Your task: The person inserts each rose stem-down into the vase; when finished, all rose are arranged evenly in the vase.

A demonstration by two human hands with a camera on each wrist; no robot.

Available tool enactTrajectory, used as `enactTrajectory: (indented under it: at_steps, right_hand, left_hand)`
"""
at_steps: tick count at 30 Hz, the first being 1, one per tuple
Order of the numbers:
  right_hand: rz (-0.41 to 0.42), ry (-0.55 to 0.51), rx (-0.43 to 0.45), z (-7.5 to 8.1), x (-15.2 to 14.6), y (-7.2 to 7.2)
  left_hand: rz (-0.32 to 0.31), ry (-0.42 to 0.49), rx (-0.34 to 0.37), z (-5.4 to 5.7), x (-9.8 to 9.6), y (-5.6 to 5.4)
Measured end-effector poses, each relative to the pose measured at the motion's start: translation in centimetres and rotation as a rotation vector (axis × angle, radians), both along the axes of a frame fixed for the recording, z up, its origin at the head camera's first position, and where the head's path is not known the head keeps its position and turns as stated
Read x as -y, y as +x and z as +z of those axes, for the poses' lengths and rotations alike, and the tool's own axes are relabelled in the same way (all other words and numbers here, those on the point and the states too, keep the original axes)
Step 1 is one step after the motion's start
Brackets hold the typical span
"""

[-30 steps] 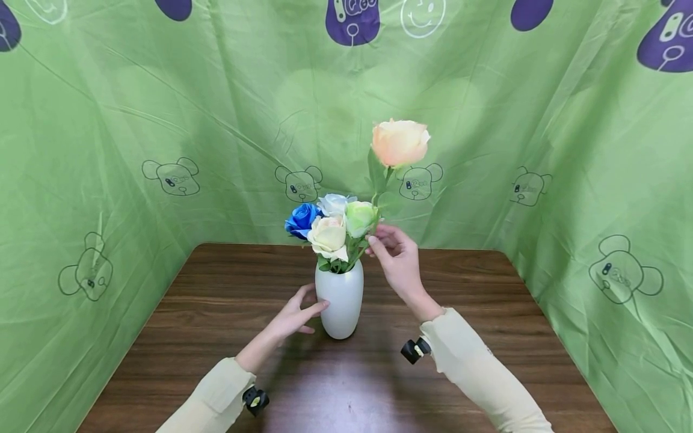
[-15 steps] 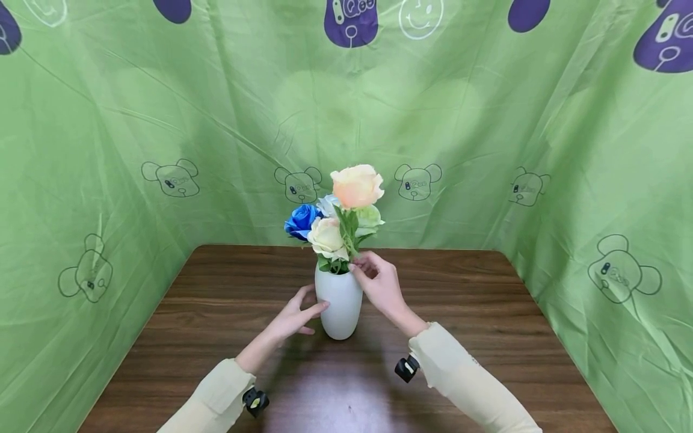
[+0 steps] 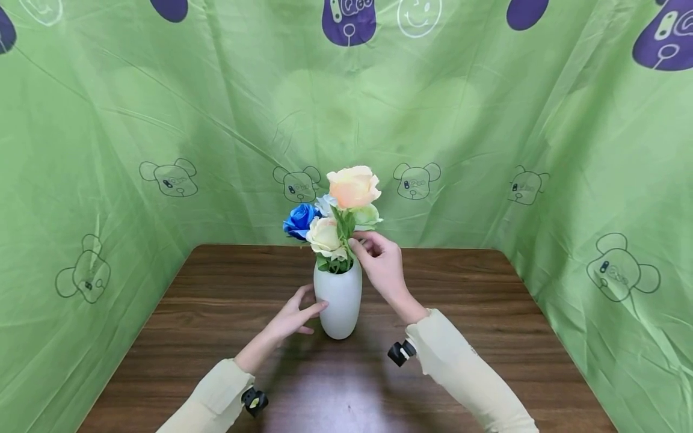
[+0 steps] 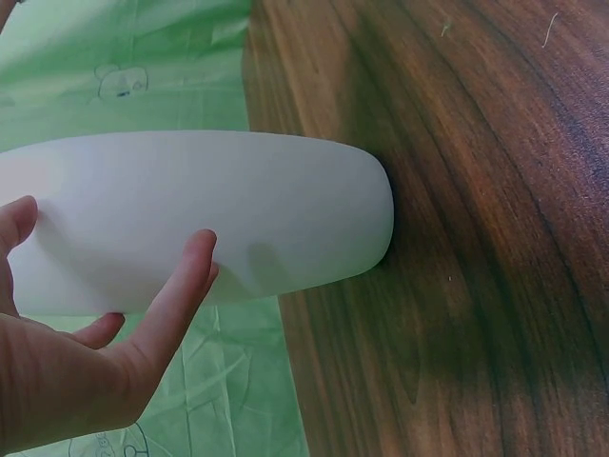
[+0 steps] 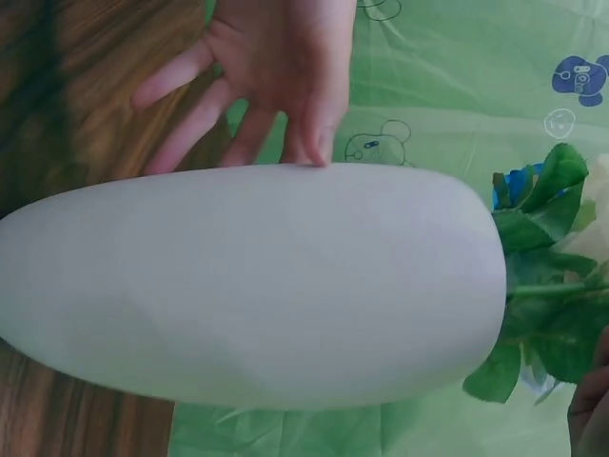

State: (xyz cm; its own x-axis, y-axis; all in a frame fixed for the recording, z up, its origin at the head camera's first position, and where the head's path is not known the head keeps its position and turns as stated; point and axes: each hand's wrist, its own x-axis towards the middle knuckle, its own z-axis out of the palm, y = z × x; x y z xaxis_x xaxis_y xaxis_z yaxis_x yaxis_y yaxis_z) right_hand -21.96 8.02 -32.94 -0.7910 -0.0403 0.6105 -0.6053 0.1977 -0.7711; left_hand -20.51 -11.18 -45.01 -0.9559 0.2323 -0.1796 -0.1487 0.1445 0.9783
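Observation:
A white vase (image 3: 338,307) stands upright on the wooden table. My left hand (image 3: 293,314) rests against its left side, thumb touching the wall and the other fingers spread, as the right wrist view shows. With thumb and fingers, my right hand (image 3: 383,264) pinches the stem of a peach rose (image 3: 354,187) just above the vase mouth. That bloom stands highest in the bunch. Around it in the vase are a blue rose (image 3: 300,221), a cream rose (image 3: 326,237), a pale blue rose (image 3: 325,205) and a light green flower (image 3: 369,216), partly hidden.
The dark wooden table (image 3: 460,288) bears the vase near its middle. Green cloth (image 3: 238,120) printed with bear outlines hangs behind and along both sides. A small black device (image 3: 402,353) sits at the right cuff, another black device (image 3: 254,401) at the left.
The peach rose came down and left, its stem now over the vase mouth. My right hand moved left and down with it, then slightly up the stem. My left hand stays at the vase.

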Motion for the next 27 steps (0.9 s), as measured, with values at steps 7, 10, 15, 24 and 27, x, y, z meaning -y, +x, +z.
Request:
enactTrajectory:
  at_steps: [7,10,15,24,27]
  right_hand:
    - [-0.041,0.055,0.065,0.3,0.5,0.2]
    - [-0.03,0.068,0.095,-0.5,0.4,0.0]
    - [-0.027,0.124,0.101,-3.6,0.0,-1.4]
    - [-0.036,0.173,0.087,-5.5,-0.3,-2.0]
    - [-0.037,0.203,0.054,-5.6,-0.4,-2.2]
  left_hand:
    - [-0.004,0.006,0.001,0.0,-0.1,0.0]
    - [0.002,0.014,-0.001,0.0,0.0,0.0]
    - [0.009,0.017,0.002,0.0,0.0,0.0]
    - [0.012,0.009,0.004,-0.1,0.0,0.0]
    - [0.009,0.008,0.001,-0.1,0.0,0.0]
